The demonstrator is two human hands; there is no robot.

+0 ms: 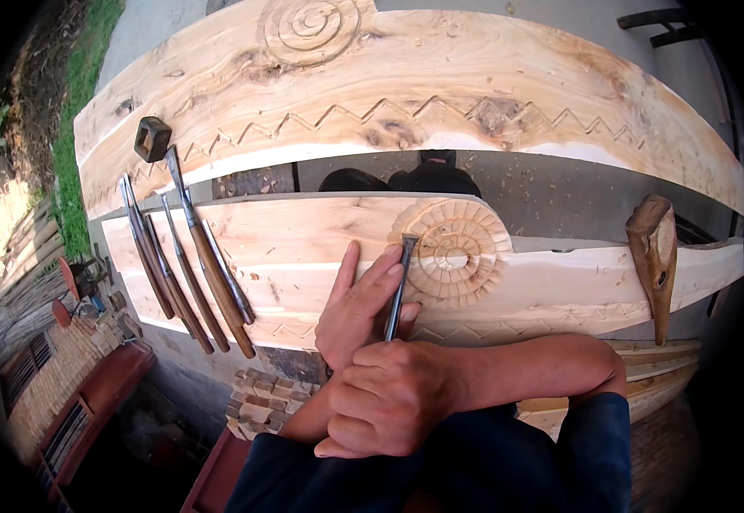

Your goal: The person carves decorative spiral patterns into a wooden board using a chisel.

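A pale wooden board (pixel 329 227) lies across in front of me, with a spiral rosette (pixel 457 253) carved at its middle, ringed by small notched petals. My right hand (pixel 389 398) is closed in a fist round the upper end of a chisel (pixel 397 295). The chisel's flat metal tip rests at the rosette's left rim. My left hand (pixel 359 303) lies on the board beside the carving, its outer fingers stretched out. Its thumb and forefinger sit on either side of the chisel's shaft. My right forearm crosses over my left wrist.
Several wooden-handled chisels (pixel 209 274) lie on the board's left end. A dark square block (pixel 153 138) rests on a second carved board (pixel 474 77) farther away. A wooden mallet-like tool (pixel 652 256) lies at the right. Small wood blocks (pixel 269 400) are stacked below.
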